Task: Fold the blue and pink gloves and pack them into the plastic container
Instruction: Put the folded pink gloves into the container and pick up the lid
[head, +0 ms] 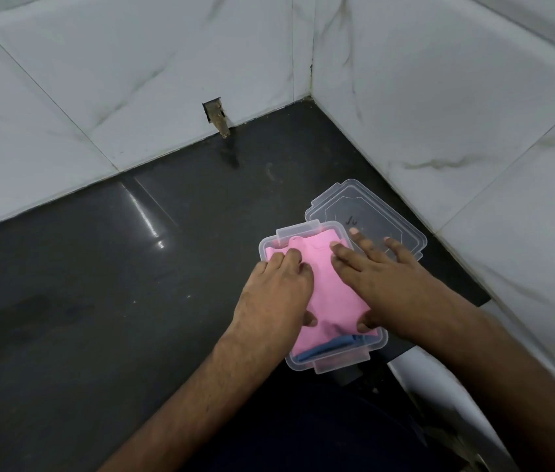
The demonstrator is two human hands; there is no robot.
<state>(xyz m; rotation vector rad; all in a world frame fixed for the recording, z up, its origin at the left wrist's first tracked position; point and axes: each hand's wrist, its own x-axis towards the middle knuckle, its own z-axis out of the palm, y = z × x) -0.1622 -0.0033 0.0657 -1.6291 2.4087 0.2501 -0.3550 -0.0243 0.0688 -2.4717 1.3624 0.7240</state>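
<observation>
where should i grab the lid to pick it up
Probably by the lid's far-left edge, coming from above and the left. It lies flat on the counter behind the container, with the wall close on its right and the right hand's fingertips over its near part, so the far-left rim and its latch flap are the free parts.

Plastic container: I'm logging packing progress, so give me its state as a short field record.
container: clear plastic container, open, on dark counter
top layer: pink glove
beneath: blue glove, showing at near end
lid: clear lid, off, behind container
left hand: pressing pink glove
right hand: pressing pink glove
</observation>
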